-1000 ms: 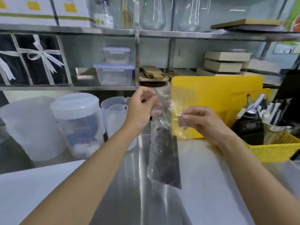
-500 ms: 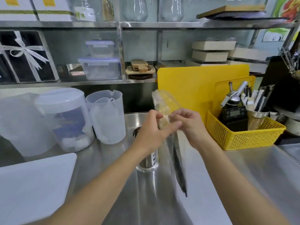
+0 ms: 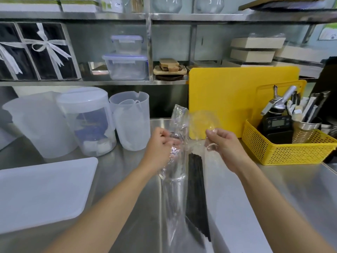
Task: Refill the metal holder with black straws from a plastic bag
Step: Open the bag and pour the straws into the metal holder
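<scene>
The bag [image 3: 182, 179], a long clear plastic sleeve, hangs upright between our two hands above the steel counter [image 3: 273, 198]. The black straws [image 3: 196, 189] sit low inside it, a tight dark bundle on the bag's right side, with their tops just below our hands and their bottoms reaching toward the lower edge of view. Our left hand [image 3: 160, 150] is closed on the crumpled left side of the bag's neck. Our right hand [image 3: 225, 148] pinches the right side of the mouth between thumb and fingertips, and the loose film above it balloons open against the yellow board [image 3: 242, 99] standing behind the bag. The two hands are apart, so the mouth looks to be spreading.

The holder [image 3: 173, 181] seems to stand behind the bag's left side, seen only as a blurred metal rim through the plastic; we cannot tell how full it is.

We judge the step in hand to be opening the bag. To do it well, we would pull the two sides apart evenly, keep the bag upright so the straws stay bundled, and widen the mouth enough for a hand to reach in. Thin film may tear or slip if tugged hard.
</scene>
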### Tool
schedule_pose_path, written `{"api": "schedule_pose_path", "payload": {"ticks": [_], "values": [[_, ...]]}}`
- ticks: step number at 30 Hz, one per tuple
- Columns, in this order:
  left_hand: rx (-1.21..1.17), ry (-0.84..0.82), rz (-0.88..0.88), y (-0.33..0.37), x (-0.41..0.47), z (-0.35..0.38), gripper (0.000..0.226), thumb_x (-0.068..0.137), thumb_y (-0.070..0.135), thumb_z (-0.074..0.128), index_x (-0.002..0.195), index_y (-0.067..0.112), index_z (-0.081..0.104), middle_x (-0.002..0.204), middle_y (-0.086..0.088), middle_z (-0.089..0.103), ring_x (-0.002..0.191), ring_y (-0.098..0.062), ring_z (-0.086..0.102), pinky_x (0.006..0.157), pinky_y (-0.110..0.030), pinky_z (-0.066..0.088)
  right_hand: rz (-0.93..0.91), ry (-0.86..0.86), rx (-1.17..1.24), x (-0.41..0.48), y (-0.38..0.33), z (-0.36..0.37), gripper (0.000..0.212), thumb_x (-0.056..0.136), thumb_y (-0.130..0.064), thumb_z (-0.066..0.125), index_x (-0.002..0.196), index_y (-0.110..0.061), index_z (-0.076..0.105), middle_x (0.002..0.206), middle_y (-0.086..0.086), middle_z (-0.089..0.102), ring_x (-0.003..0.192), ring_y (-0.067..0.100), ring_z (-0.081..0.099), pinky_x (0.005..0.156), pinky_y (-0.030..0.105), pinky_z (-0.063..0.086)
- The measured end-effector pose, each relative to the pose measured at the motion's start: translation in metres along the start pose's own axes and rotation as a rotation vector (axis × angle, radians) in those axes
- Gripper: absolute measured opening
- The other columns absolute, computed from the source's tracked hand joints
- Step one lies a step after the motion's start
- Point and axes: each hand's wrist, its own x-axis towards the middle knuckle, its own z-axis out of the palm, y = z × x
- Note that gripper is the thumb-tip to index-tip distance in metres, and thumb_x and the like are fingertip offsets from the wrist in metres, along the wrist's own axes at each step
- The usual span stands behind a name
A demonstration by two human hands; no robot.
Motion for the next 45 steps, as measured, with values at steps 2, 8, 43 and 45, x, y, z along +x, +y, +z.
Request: {"api": "schedule_pose_path", "payload": {"ticks": [2,8,43,45], "values": [[-0.082,0.084,-0.051,-0.008,0.004,-0.006,0.027,0.09,-0.003,0.043,0.086,0.023,0.039,0.084,-0.006,0.068,0.072,-0.02,0.065,0.063,-0.04,0.055,0.052,0.065,0.03,0.001,0.005,-0.01,0.024,0.092,-0.024,0.052,0.076,-0.007,0.055,0.075,0.008,0.064,0.076,0.019,0.063,0.074,0.037,0.051],[-0.203,0.203,-0.206,-0.022,0.008,-0.005,0.017,0.092,-0.003,0.04,0.096,0.013,0.04,0.078,-0.011,0.061,0.04,-0.009,0.057,0.04,-0.021,0.043,0.177,0.126,0.134,-0.006,0.015,-0.031,0.021,0.096,-0.027,0.046,0.093,-0.006,0.049,0.08,0.018,0.063,0.076,0.038,0.064,0.062,0.042,0.059],[-0.199,0.237,-0.081,0.039,0.013,0.063,0.008,0.092,0.01,0.047,0.1,0.008,0.048,0.107,-0.019,0.062,0.073,-0.023,0.071,0.064,-0.034,0.06,0.04,-0.257,-0.551,-0.048,-0.022,-0.039,0.014,0.078,-0.003,0.067,0.091,-0.005,0.064,0.104,0.019,0.067,0.088,0.023,0.064,0.084,0.041,0.051],[-0.188,0.21,-0.071,0.037,0.016,0.063,0.029,0.088,0.021,0.057,0.109,0.007,0.043,0.108,-0.019,0.061,0.078,-0.022,0.069,0.07,-0.037,0.059,-0.022,-0.179,-0.656,-0.047,-0.023,-0.039,0.02,0.076,0.013,0.055,0.069,-0.006,0.058,0.092,0.025,0.068,0.077,0.029,0.063,0.079,0.043,0.051]]}}
